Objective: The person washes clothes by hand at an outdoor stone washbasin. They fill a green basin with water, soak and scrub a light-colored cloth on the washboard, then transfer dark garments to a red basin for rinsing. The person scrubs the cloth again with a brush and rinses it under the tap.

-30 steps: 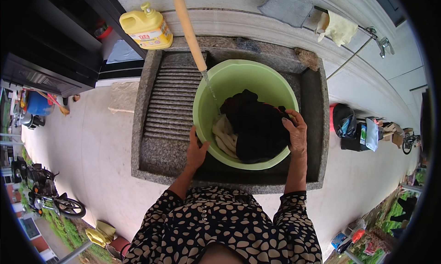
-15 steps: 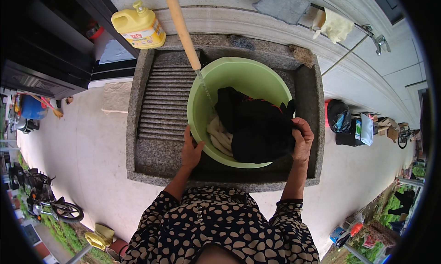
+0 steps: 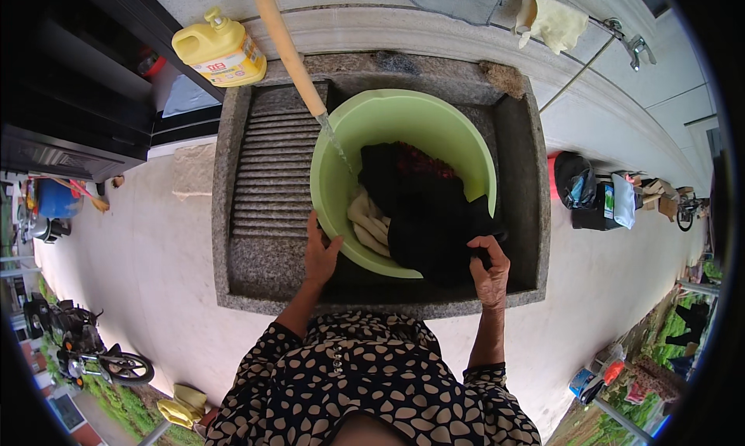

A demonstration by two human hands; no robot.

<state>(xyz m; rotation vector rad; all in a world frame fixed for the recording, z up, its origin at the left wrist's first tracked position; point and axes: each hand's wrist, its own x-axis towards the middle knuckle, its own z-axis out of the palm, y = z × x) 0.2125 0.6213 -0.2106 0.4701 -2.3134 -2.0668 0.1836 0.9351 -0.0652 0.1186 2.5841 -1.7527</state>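
Note:
A light green basin point(image 3: 403, 95) sits tilted in the stone sink. Inside it lies a bunched black garment point(image 3: 427, 221), spilling over the near right rim, with a dark red patterned part showing behind. My right hand point(image 3: 490, 274) pinches the garment's edge at the near right. Against the basin's left outer wall rests my left hand point(image 3: 320, 256), its thumb apart from the fingers and nothing in it. Some white cloth point(image 3: 370, 225) shows beside the black one. From a tan hose point(image 3: 289, 50), water runs into the basin.
The granite sink point(image 3: 225, 213) has a ribbed washboard point(image 3: 272, 166) on its left. A yellow pump jug point(image 3: 221, 50) stands at the back left. Behind, a grey cloth point(image 3: 458, 0) and a cream cloth point(image 3: 555, 20) hang near a tap point(image 3: 638, 50). A brown scrubber point(image 3: 503, 79) lies on the back ledge.
My right hand has moved left and nearer to me, drawing the black garment toward the near rim. More of the red patterned part shows. My left hand stays at the basin's side.

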